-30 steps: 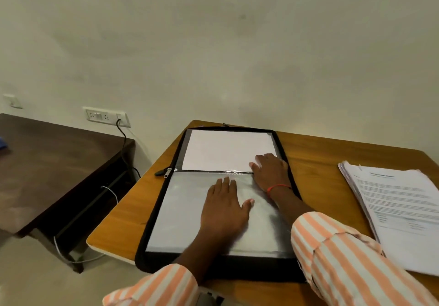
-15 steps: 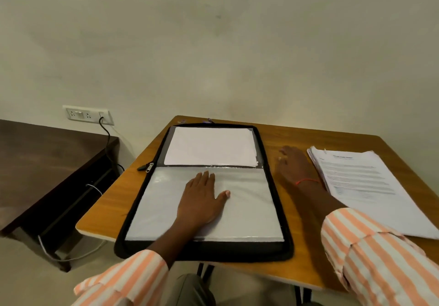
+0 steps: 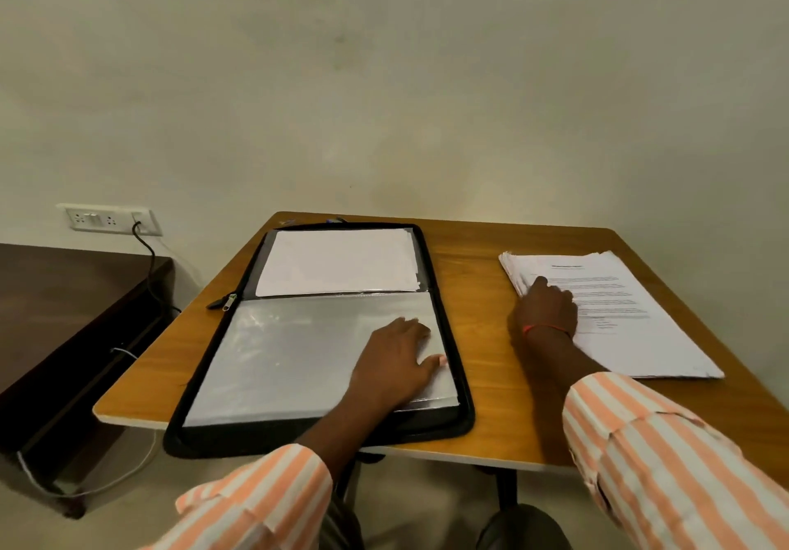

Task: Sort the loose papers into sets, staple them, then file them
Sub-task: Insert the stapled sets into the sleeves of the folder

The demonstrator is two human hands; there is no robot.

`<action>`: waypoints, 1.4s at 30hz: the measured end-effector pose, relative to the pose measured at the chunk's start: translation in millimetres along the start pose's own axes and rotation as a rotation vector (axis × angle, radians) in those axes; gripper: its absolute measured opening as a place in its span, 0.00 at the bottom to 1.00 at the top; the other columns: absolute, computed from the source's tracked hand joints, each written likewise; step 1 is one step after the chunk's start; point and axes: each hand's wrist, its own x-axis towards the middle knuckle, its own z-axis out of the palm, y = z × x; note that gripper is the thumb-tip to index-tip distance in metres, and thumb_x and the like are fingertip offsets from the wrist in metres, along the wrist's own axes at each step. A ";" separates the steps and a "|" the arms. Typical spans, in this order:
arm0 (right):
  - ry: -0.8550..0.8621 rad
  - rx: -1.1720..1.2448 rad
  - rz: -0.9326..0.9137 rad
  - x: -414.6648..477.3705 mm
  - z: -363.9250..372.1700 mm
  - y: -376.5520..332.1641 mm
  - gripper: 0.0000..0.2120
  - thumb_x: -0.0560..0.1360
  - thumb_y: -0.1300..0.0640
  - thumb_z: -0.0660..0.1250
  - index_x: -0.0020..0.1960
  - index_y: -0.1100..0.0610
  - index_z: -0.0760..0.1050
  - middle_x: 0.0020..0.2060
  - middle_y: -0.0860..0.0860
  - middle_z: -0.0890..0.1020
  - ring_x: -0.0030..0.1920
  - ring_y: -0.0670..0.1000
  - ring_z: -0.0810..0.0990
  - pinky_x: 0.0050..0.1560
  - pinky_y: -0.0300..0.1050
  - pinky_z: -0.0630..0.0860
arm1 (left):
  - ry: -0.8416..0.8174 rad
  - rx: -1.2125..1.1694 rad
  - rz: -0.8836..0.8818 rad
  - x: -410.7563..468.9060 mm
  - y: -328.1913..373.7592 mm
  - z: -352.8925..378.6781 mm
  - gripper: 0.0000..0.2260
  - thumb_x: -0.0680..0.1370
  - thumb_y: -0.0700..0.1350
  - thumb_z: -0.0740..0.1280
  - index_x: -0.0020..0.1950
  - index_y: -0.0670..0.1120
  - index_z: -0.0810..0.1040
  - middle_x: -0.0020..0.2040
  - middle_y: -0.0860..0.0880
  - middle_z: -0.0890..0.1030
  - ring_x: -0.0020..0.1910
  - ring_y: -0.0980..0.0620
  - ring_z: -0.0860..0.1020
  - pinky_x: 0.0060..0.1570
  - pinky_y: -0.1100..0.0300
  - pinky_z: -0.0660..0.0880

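A black zip folder [image 3: 448, 327] lies open on the wooden table [image 3: 478, 259]. Its far half holds white sheets [image 3: 337, 261]; its near half shows clear plastic sleeves [image 3: 290, 353]. My left hand [image 3: 395, 361] lies flat on the sleeves near the folder's right edge. To the right sits a stack of printed papers [image 3: 619, 314]. My right hand [image 3: 544, 306] rests on the stack's left edge, its fingertips at the sheets' side; whether they pinch any sheets is hidden.
A dark wooden side table [image 3: 64, 302] stands to the left, below a wall socket [image 3: 109, 218] with a black cable plugged in. The folder's zip pull [image 3: 226, 302] hangs off its left side. The wall runs close behind the table.
My right hand moved right from the table beside the folder onto the paper stack. My left hand slid right across the sleeves. The camera view shifted right.
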 end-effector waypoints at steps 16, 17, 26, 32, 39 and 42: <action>0.005 -0.051 -0.121 19.4 -9.2 22.5 0.25 0.80 0.38 0.60 0.65 0.56 0.76 0.61 0.60 0.79 0.61 0.60 0.75 0.60 0.55 0.72 | 0.041 -0.008 0.026 -2.6 -3.2 6.6 0.22 0.79 0.64 0.63 0.66 0.52 0.77 0.59 0.54 0.79 0.58 0.54 0.76 0.60 0.60 0.71; -0.001 -0.063 -0.147 22.8 -8.2 22.0 0.25 0.79 0.37 0.60 0.65 0.55 0.76 0.60 0.59 0.79 0.61 0.60 0.76 0.60 0.54 0.73 | 0.046 -0.009 0.028 -1.9 -3.7 7.0 0.22 0.78 0.64 0.63 0.65 0.52 0.77 0.58 0.54 0.79 0.57 0.54 0.77 0.59 0.59 0.72; -0.048 0.141 -0.050 35.1 -1.5 12.1 0.12 0.80 0.52 0.64 0.55 0.57 0.82 0.50 0.58 0.84 0.52 0.60 0.82 0.53 0.55 0.81 | 0.050 0.002 0.033 0.8 -6.3 11.5 0.22 0.78 0.65 0.62 0.65 0.53 0.76 0.58 0.55 0.79 0.56 0.56 0.76 0.59 0.61 0.71; -0.007 0.201 -0.060 55.1 1.8 23.4 0.09 0.78 0.60 0.65 0.56 0.56 0.82 0.52 0.57 0.84 0.55 0.59 0.81 0.57 0.53 0.79 | 0.059 0.005 0.045 0.4 -7.4 13.9 0.22 0.78 0.66 0.62 0.64 0.54 0.76 0.56 0.57 0.78 0.54 0.57 0.75 0.57 0.61 0.71; -0.069 0.182 -0.174 105.1 9.9 8.6 0.16 0.78 0.63 0.66 0.62 0.49 0.81 0.61 0.56 0.81 0.61 0.60 0.79 0.63 0.53 0.76 | 0.061 0.010 0.032 2.2 -9.3 15.5 0.22 0.78 0.67 0.61 0.65 0.56 0.74 0.58 0.58 0.76 0.56 0.57 0.75 0.61 0.59 0.72; -0.082 0.155 -0.237 130.5 17.9 1.5 0.19 0.76 0.65 0.68 0.63 0.49 0.80 0.62 0.56 0.82 0.61 0.60 0.80 0.63 0.54 0.78 | 0.054 0.008 0.026 3.8 -10.7 18.5 0.23 0.78 0.68 0.60 0.66 0.57 0.73 0.59 0.59 0.76 0.57 0.58 0.74 0.62 0.60 0.71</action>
